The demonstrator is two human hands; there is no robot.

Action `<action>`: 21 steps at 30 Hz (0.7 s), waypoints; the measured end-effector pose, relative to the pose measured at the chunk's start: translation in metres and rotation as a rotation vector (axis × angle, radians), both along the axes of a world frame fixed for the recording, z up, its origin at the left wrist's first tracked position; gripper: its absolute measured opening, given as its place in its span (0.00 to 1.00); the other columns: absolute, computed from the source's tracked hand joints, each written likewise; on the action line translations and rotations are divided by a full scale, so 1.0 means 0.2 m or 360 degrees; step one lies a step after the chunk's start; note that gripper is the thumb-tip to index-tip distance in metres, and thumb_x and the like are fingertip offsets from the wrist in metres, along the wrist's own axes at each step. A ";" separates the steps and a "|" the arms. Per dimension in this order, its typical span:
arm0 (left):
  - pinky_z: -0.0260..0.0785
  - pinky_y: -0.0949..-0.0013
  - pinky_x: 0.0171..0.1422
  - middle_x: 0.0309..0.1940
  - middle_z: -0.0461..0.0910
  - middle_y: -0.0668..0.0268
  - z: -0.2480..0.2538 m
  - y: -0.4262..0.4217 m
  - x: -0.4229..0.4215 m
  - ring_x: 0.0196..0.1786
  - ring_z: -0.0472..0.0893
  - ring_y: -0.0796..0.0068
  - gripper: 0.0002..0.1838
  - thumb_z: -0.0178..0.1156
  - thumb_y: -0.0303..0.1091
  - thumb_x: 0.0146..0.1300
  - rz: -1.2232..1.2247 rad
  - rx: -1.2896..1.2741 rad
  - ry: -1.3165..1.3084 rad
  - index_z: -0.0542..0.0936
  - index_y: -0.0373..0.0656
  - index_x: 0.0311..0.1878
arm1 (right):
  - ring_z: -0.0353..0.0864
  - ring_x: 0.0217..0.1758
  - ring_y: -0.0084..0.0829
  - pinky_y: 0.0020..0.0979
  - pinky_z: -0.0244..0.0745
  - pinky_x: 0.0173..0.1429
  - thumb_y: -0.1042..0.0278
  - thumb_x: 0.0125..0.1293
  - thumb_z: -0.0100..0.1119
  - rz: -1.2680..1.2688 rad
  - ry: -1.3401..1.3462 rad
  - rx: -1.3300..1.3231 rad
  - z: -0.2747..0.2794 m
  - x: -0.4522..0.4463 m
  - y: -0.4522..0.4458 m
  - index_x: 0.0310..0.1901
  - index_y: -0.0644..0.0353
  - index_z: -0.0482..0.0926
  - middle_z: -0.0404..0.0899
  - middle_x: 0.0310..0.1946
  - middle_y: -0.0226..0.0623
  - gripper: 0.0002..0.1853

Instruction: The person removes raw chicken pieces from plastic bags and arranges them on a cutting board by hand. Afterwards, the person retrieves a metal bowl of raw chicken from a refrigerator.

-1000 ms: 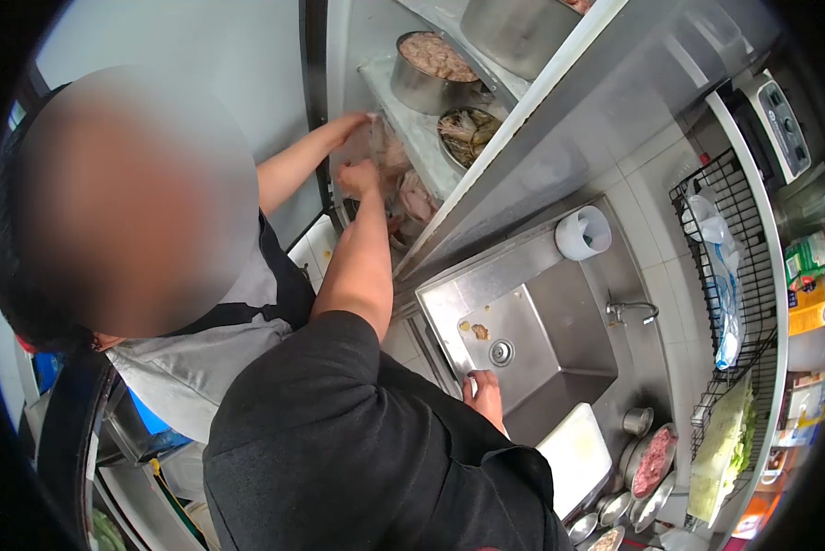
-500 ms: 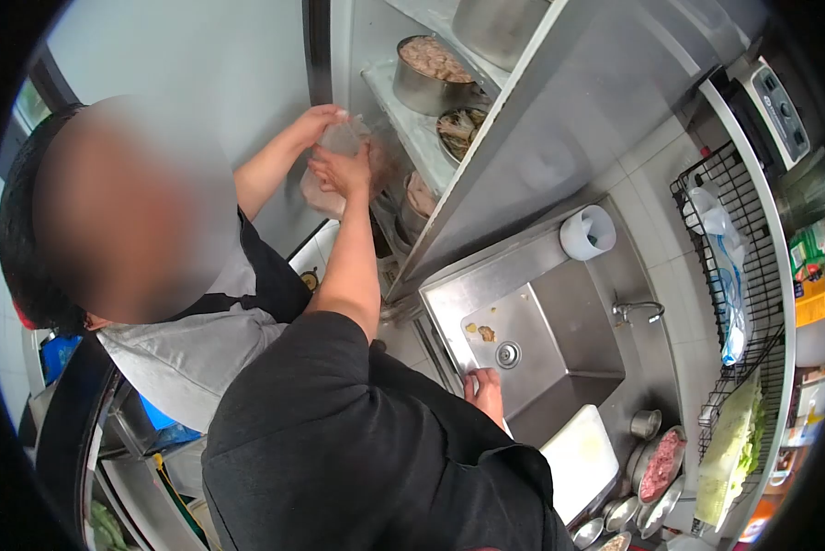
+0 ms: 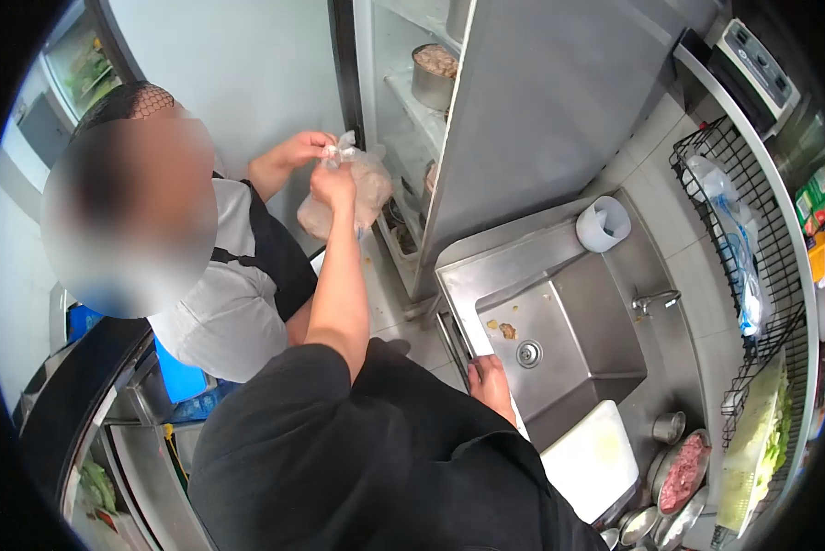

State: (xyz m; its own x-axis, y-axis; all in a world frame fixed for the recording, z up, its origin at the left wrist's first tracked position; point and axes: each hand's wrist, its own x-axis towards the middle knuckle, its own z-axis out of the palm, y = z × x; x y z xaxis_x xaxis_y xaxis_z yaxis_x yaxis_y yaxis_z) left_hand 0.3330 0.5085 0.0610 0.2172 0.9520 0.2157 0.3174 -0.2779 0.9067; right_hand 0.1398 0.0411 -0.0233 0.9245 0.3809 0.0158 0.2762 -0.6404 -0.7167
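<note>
One plastic bag (image 3: 373, 188) hangs at the far left, outside the open fridge (image 3: 541, 119) and not yet set down, its top pinched by the left hand (image 3: 334, 185) beside a co-worker's hand (image 3: 304, 148), while the right hand (image 3: 492, 384) rests on the sink's (image 3: 458, 289) left edge, grip indeterminate.

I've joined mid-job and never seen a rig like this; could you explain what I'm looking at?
There is no machine: you see a person's bare hands through a camera worn on their head, looking forward and down. The left hand holds a plastic bag near its gathered top; its pale contents are unclear. A co-worker's hand is at the bag too. The right hand rests on the edge of the steel sink. Around the basin are a white cutting board, a white round container and what looks like ground meat in a metal bowl.
</note>
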 end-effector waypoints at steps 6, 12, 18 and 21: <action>0.75 0.68 0.48 0.34 0.86 0.69 0.11 -0.45 -0.38 0.40 0.81 0.80 0.09 0.72 0.27 0.59 -0.0430 -0.0017 -0.0368 0.87 0.37 0.43 | 0.80 0.49 0.56 0.48 0.76 0.56 0.67 0.68 0.60 0.0251 0.0049 0.0182 -0.07 0.13 -0.09 0.43 0.64 0.81 0.81 0.41 0.52 0.09; 0.69 0.70 0.40 0.30 0.81 0.75 0.05 -1.00 -0.64 0.34 0.76 0.81 0.06 0.67 0.28 0.68 -0.0966 -0.0178 -0.0383 0.84 0.34 0.36 | 0.83 0.53 0.52 0.45 0.77 0.57 0.67 0.72 0.56 0.0148 0.0215 0.0511 0.14 0.08 -0.15 0.50 0.62 0.82 0.84 0.48 0.48 0.11; 0.50 0.74 0.29 0.20 0.64 0.82 0.18 -1.64 -0.84 0.26 0.59 0.88 0.24 0.68 0.30 0.70 -0.1720 -0.0573 -0.0136 0.66 0.50 0.19 | 0.83 0.60 0.49 0.44 0.77 0.63 0.72 0.73 0.50 0.0309 0.0096 0.0902 0.24 -0.03 -0.24 0.65 0.62 0.75 0.83 0.58 0.49 0.21; 0.59 0.76 0.30 0.21 0.72 0.79 0.27 -1.90 -0.85 0.26 0.66 0.89 0.20 0.66 0.31 0.72 -0.2065 -0.1030 -0.0414 0.71 0.49 0.22 | 0.83 0.53 0.55 0.49 0.78 0.56 0.72 0.68 0.52 -0.0359 -0.0181 0.0457 0.39 -0.20 -0.28 0.54 0.67 0.78 0.83 0.47 0.55 0.16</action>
